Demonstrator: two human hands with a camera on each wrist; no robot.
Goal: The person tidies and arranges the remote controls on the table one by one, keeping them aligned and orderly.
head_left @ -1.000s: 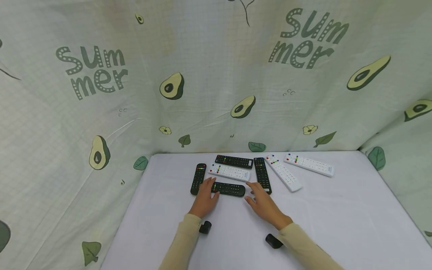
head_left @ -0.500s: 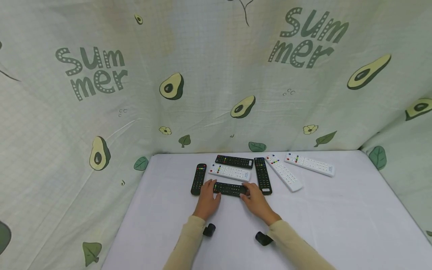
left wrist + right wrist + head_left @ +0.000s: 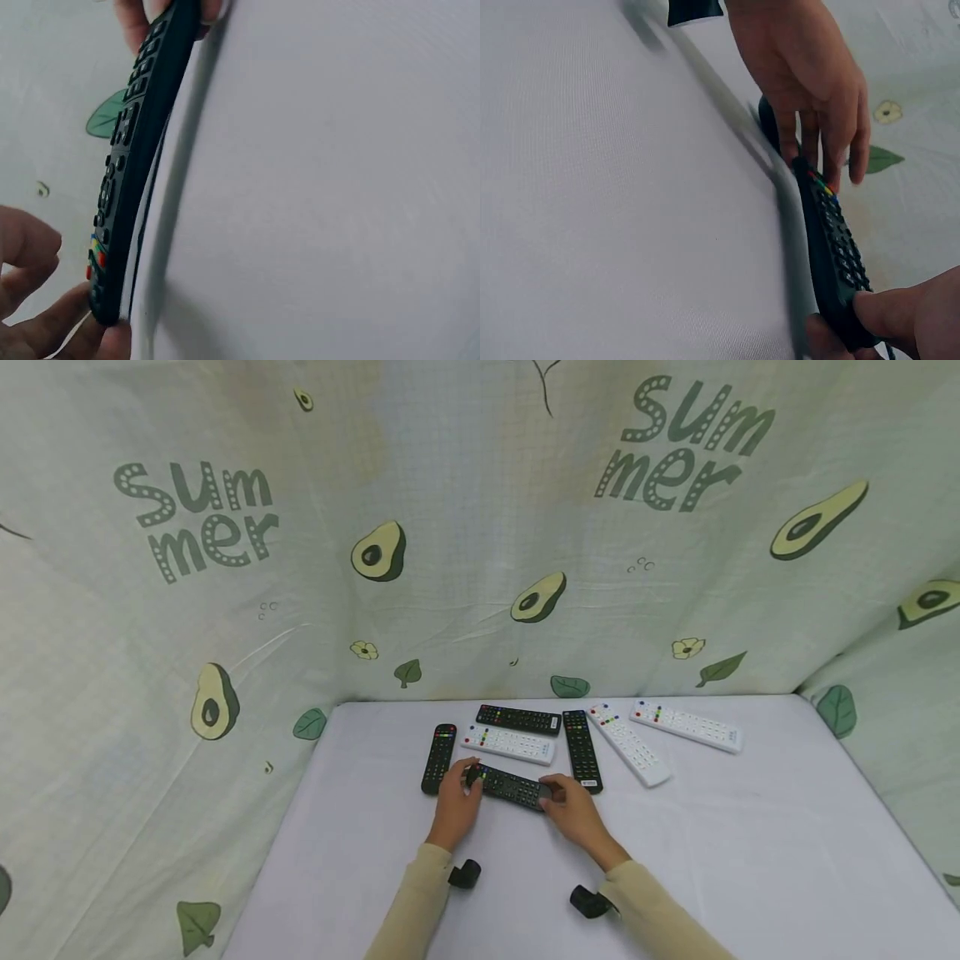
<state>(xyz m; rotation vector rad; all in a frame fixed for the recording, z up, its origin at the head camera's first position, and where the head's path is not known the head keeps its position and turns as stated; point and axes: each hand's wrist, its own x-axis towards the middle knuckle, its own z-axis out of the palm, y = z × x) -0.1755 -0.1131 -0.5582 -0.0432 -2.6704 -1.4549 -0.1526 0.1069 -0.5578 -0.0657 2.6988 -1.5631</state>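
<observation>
In the head view, a black remote control (image 3: 512, 786) with coloured buttons at its left end is held between both hands. It slants a little, its right end nearer the front, and the wrist views show it raised off the table. My left hand (image 3: 455, 804) has its fingertips at the left end, by the coloured buttons. My right hand (image 3: 576, 814) pinches the other end, the thumb (image 3: 885, 309) on the button side and fingers beneath. Close to the left hand lies another black remote (image 3: 438, 760); a third black remote (image 3: 582, 752) lies beyond the right hand.
Behind the held remote lie a white remote (image 3: 508, 744) and a black remote (image 3: 519, 719). Two more white remotes, one slanted (image 3: 628, 745) and one farther right (image 3: 686, 726), lie on the white table (image 3: 750, 860). A printed cloth (image 3: 450, 635) hangs behind the table.
My right hand has come left onto the remote's right end, and the left hand has taken its left end. The remote has risen and swung its right end toward the front.
</observation>
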